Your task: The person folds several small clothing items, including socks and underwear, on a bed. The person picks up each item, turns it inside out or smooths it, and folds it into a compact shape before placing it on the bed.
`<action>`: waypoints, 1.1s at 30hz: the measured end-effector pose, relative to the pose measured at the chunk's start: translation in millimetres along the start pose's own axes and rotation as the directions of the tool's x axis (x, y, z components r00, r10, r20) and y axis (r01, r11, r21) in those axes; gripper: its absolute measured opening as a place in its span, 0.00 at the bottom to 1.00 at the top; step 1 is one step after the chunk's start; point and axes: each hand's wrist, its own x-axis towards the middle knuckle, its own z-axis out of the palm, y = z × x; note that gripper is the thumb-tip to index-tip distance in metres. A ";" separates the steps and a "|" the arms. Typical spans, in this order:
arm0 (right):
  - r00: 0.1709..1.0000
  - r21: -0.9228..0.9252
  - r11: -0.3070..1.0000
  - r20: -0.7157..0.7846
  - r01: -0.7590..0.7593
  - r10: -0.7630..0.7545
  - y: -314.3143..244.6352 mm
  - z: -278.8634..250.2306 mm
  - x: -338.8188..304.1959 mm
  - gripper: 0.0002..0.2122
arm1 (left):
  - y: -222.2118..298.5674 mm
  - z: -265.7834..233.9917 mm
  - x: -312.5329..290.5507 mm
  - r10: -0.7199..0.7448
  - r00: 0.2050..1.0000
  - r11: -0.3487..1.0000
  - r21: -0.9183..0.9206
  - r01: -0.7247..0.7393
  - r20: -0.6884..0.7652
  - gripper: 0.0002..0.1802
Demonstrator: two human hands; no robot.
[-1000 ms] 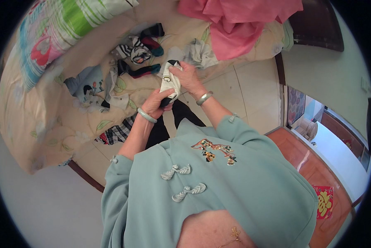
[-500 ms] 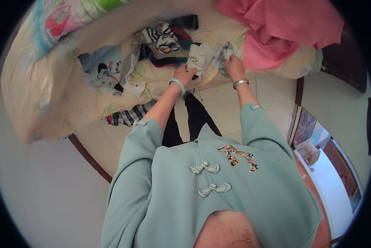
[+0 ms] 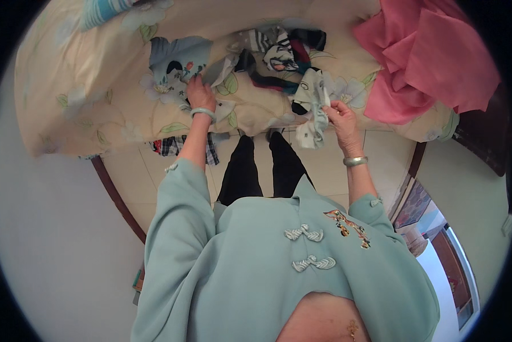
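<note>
In my right hand (image 3: 344, 121), thumb and fingers pinch a light grey-white sock (image 3: 313, 132), which hangs over the bed's front edge. A second pale sock with dark line markings (image 3: 308, 88) lies right against it. My left hand (image 3: 201, 96) has come down at the left, fingers apart, on the edge of a light-coloured patterned sock (image 3: 179, 85). Just beyond it lies a blue-grey cloth piece (image 3: 179, 52) with small coloured figures. A plain grey-white sock (image 3: 219, 71) is beside my left fingers. Whether those fingers press on cloth is partly hidden.
Dark and striped socks (image 3: 279, 54) lie in a heap at mid-bed. Pink cloth (image 3: 427, 62) is bunched at the right. The flowered cream bedspread (image 3: 113, 108) covers the bed. A plaid cloth (image 3: 170, 147) shows below its front edge, above the tiled floor (image 3: 136, 176).
My left hand has left the pale sock in the middle and moved left to the patterned sock. My right hand has drawn its grey-white sock toward me. The view has shifted.
</note>
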 end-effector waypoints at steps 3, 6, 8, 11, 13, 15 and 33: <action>0.994 0.126 0.989 0.086 -0.071 0.061 5.8 33.6 -1.1 0.08 | -0.7 3.7 8.1 0.015 0.994 1.000 0.025 -0.018 0.106 0.21; 0.983 0.195 0.972 0.152 -0.130 0.101 -4.3 67.6 -3.2 0.09 | 9.5 -2.7 17.8 -0.148 0.948 0.970 0.228 0.083 0.282 0.17; 0.979 0.255 0.955 0.170 -0.151 0.110 -10.7 88.9 -3.4 0.10 | 6.5 -10.2 26.6 -0.248 0.881 0.969 0.107 0.224 0.403 0.15; 0.979 0.318 0.939 0.188 -0.133 0.075 -20.0 111.8 -2.0 0.09 | 5.4 -34.8 31.8 -0.201 0.830 0.970 -0.012 0.243 0.520 0.13; 0.981 0.278 0.953 0.178 -0.123 0.075 -32.8 123.7 -5.9 0.08 | 9.2 -51.2 30.7 -0.068 0.884 0.991 -0.069 0.113 0.462 0.13; 0.978 0.238 0.964 0.197 -0.117 0.070 -44.8 135.2 -7.9 0.08 | 0.0 -54.0 22.8 0.113 0.959 0.992 -0.089 -0.092 0.262 0.12; 0.871 0.516 0.843 0.335 0.151 -0.360 -130.6 178.4 -66.6 0.07 | 177.3 -247.3 -12.5 0.195 0.845 -0.217 -0.819 0.532 0.498 0.10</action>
